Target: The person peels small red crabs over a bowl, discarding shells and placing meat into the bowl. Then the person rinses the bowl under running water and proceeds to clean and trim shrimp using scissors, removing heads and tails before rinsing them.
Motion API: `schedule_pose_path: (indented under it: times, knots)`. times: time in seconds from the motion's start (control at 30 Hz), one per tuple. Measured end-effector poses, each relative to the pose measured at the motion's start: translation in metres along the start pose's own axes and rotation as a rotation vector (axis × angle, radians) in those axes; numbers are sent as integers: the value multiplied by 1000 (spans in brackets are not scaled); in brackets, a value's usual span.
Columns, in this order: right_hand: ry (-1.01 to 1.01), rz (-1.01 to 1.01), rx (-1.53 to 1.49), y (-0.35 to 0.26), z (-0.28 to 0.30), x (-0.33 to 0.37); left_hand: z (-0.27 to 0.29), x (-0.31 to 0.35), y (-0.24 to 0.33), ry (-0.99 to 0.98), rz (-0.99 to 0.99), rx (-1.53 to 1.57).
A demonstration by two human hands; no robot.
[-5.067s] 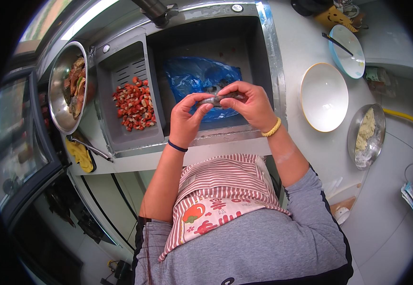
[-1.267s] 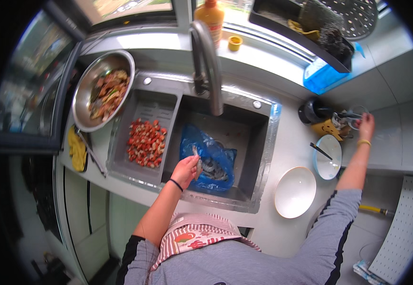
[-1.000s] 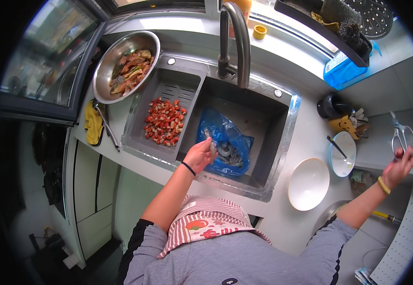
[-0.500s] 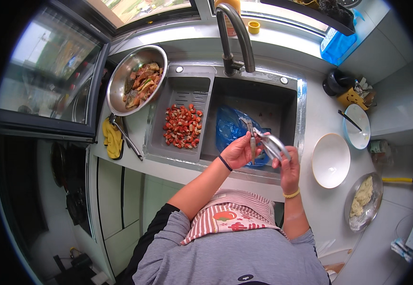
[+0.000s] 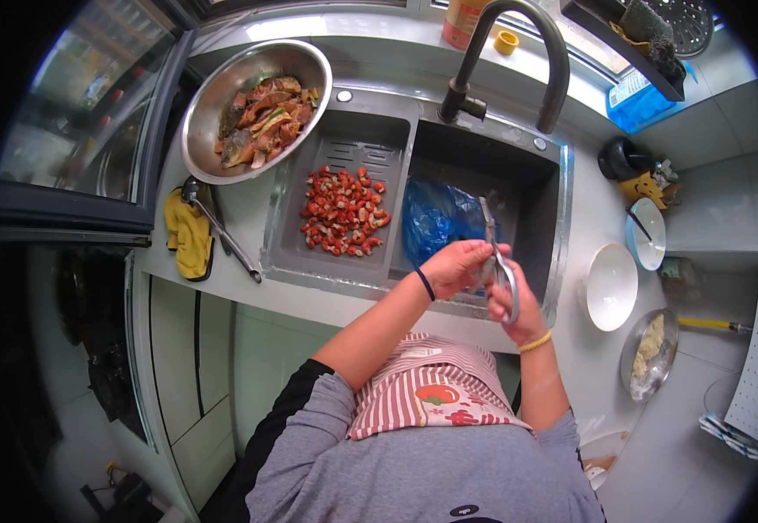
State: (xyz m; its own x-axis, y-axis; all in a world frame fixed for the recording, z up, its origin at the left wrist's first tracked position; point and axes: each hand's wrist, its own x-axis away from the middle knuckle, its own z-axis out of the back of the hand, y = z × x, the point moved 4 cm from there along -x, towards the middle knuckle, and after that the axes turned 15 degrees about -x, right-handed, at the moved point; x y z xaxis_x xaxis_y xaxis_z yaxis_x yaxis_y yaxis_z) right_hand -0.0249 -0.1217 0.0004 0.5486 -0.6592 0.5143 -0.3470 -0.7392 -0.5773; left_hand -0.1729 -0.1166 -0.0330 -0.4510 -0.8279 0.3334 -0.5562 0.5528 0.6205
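Above the near edge of the sink's right basin (image 5: 527, 196), my left hand (image 5: 454, 267) is closed on a small greyish shrimp (image 5: 482, 276), mostly covered by the fingers. My right hand (image 5: 525, 315) grips silver kitchen scissors (image 5: 510, 288) by their handles. Their blades point away from me and pass close beside the left fingertips; whether they touch the shrimp I cannot tell. Behind the hands a crumpled blue plastic bag (image 5: 438, 216) lies in the basin. The left basin (image 5: 296, 248) holds a pile of red and white shellfish pieces (image 5: 344, 213).
A steel bowl (image 5: 200, 131) of fish and meat pieces stands at the far left. Near it lie a yellow glove (image 5: 189, 235) and a ladle (image 5: 226, 240). The faucet (image 5: 562, 78) arches over the back. White bowls (image 5: 610, 288) and a metal dish (image 5: 640, 383) stand at right.
My view has shifted, so the sink sits differently in it. The scissors have turned more upright, blades away from me, and my right hand has come closer to my left.
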Motion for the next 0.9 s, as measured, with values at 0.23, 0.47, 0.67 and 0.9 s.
schedule_pose_path:
  times: [0.23,0.47,0.67,0.9]
  knots:
    - [403,216,1045,-45,73,-94,51,8,-14,343,17,126]
    - [-123,-171,1567,11,81,-142,67,28,-21,543,31,240]
    - [-69,-35,1346,-13,70,-88,83,25,-22,555,-16,325]
    - [80,41,691,-62,75,-30,77,-9,-19,572,28,389]
